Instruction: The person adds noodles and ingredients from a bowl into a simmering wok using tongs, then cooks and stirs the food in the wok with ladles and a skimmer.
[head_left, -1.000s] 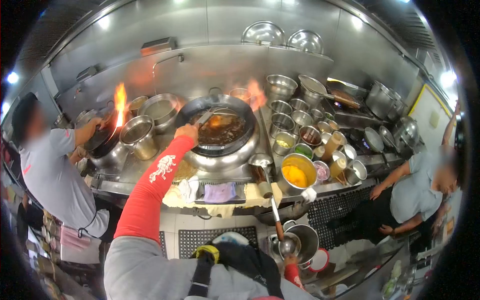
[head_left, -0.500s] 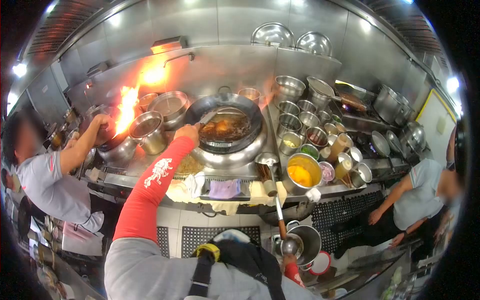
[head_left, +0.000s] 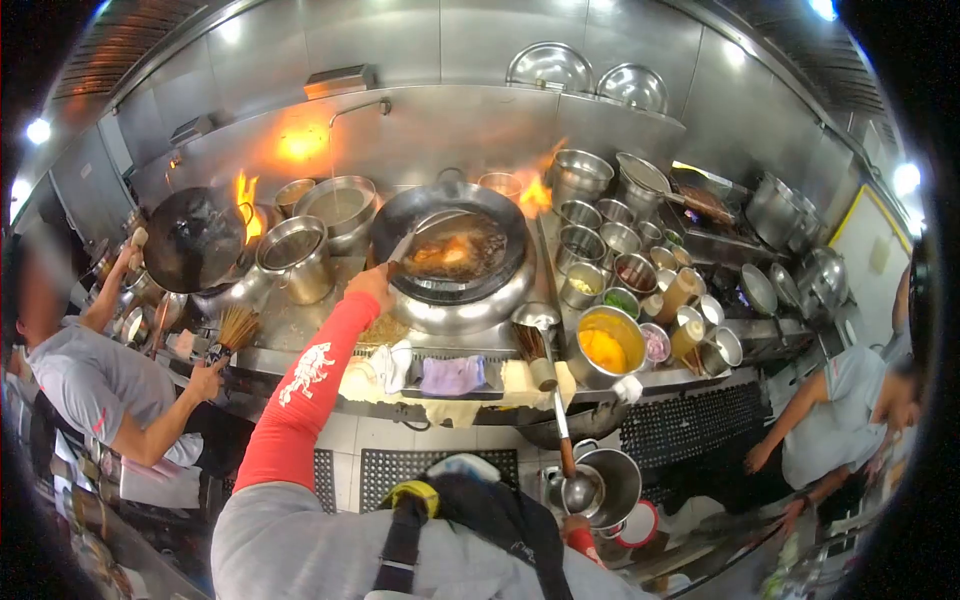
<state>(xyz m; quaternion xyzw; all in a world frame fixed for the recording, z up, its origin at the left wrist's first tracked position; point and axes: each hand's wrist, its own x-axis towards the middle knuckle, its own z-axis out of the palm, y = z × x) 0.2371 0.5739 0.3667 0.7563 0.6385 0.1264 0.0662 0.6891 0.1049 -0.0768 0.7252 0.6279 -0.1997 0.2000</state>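
Steel counter [head_left: 350, 268], steel wall [head_left: 480, 45] behind, flames [head_left: 537, 195] flaring beyond my wok [head_left: 388, 225]! Cloths [head_left: 450, 375] line the front edge; tiled floor [head_left: 372, 433] shows below. My left hand [head_left: 371, 285] grips a tool [head_left: 400, 248], dipped into the wok's dark liquid [head_left: 460, 265]. Right hand [head_left: 576, 524]'s near a ladle handle [head_left: 567, 458], grip I can't tell. Yellow stuff [head_left: 604, 351] fills that pot [head_left: 625, 322].

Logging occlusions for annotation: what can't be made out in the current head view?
All in the head view:
- Food in the wok: blurred in dark liquid; kind unclear.
- Left hand: fingertips hidden by the hand itself.
- Tool it grips: far end merges with the wok's contents; shape unclear.
- Right hand: too small near the bottom edge; grip unclear.
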